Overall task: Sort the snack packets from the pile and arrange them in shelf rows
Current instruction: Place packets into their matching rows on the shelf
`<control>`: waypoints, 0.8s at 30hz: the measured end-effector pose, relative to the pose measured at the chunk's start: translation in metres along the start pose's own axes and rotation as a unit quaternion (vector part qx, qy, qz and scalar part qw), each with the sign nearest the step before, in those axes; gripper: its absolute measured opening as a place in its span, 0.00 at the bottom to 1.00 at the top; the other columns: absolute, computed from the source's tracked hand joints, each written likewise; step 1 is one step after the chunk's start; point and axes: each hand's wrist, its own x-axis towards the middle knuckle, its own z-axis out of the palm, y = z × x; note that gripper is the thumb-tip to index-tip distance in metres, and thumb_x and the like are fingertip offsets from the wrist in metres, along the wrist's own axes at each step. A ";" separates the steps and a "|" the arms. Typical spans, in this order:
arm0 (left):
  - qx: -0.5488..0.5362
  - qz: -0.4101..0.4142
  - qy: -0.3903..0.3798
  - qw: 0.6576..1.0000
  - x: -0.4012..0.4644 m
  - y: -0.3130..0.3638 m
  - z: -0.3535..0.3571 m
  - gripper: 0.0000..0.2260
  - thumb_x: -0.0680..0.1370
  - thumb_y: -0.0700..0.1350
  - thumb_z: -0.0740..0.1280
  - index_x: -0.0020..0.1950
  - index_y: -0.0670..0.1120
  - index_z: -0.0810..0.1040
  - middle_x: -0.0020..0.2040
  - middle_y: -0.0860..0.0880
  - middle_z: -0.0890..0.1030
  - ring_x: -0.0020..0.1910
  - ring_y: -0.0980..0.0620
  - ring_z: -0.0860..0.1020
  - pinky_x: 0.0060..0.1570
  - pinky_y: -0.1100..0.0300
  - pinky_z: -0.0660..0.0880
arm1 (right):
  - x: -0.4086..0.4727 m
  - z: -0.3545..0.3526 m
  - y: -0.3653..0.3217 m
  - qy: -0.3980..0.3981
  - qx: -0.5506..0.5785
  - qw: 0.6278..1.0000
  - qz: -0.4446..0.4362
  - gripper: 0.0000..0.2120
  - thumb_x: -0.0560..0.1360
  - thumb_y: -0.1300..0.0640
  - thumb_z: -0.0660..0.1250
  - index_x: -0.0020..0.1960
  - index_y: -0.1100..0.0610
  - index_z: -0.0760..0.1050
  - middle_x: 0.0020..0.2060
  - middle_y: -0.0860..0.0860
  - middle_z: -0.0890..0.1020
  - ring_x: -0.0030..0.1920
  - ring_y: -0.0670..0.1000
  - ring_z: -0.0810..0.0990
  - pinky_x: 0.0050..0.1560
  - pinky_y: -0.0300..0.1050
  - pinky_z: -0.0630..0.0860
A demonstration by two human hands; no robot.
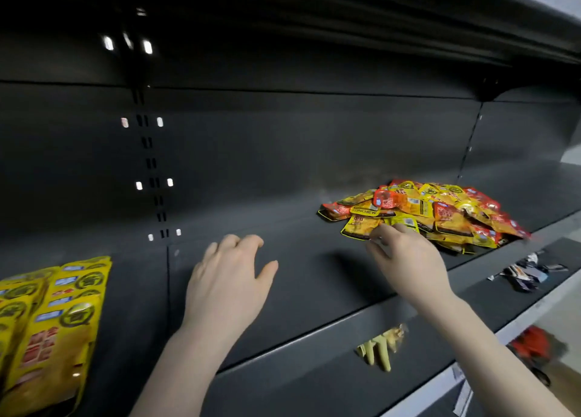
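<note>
A pile of yellow and red snack packets (440, 209) lies on the dark shelf (298, 259) at the right. My right hand (405, 256) reaches to the pile's near left corner, fingertips pinched on the edge of a yellow packet (358, 226). My left hand (229, 278) hovers palm down over the bare middle of the shelf, fingers apart, holding nothing. At the far left, overlapping yellow packets (53, 316) lie in a row on the same shelf.
The shelf above (408, 14) overhangs close overhead. On the lower shelf sit a few yellow packets (382, 346), dark and white packets (528, 272) and something red (531, 344). A slotted upright (151, 165) divides the back panel.
</note>
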 end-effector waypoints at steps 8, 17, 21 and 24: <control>0.038 -0.131 -0.005 0.991 0.028 0.109 0.080 0.18 0.79 0.57 0.60 0.67 0.54 0.69 0.62 0.53 0.72 0.63 0.50 0.68 0.59 0.57 0.67 | 0.034 0.033 0.156 0.011 0.030 0.995 -0.094 0.08 0.66 0.57 0.77 0.38 0.58 0.79 0.30 0.55 0.77 0.31 0.60 0.78 0.27 0.42 0.70; 0.138 -0.137 -0.088 0.977 0.074 0.216 0.149 0.20 0.80 0.59 0.56 0.67 0.49 0.71 0.61 0.48 0.73 0.62 0.47 0.70 0.57 0.54 0.69 | 0.066 0.036 0.258 0.006 0.069 0.992 -0.102 0.06 0.67 0.57 0.76 0.38 0.59 0.80 0.31 0.57 0.78 0.34 0.61 0.77 0.31 0.48 0.74; 0.165 -0.135 -0.077 0.974 0.093 0.236 0.164 0.21 0.81 0.59 0.53 0.62 0.45 0.73 0.59 0.45 0.75 0.60 0.45 0.72 0.54 0.54 0.70 | 0.072 0.045 0.264 -0.007 0.072 0.991 -0.115 0.08 0.66 0.56 0.76 0.38 0.59 0.80 0.31 0.57 0.78 0.34 0.61 0.77 0.32 0.49 0.75; 0.160 -0.138 -0.079 0.974 0.109 0.251 0.174 0.23 0.81 0.59 0.51 0.58 0.42 0.74 0.58 0.44 0.76 0.59 0.44 0.73 0.53 0.53 0.70 | 0.074 0.050 0.265 -0.014 0.068 0.991 -0.118 0.10 0.64 0.55 0.78 0.37 0.59 0.80 0.30 0.57 0.77 0.32 0.61 0.76 0.31 0.49 0.74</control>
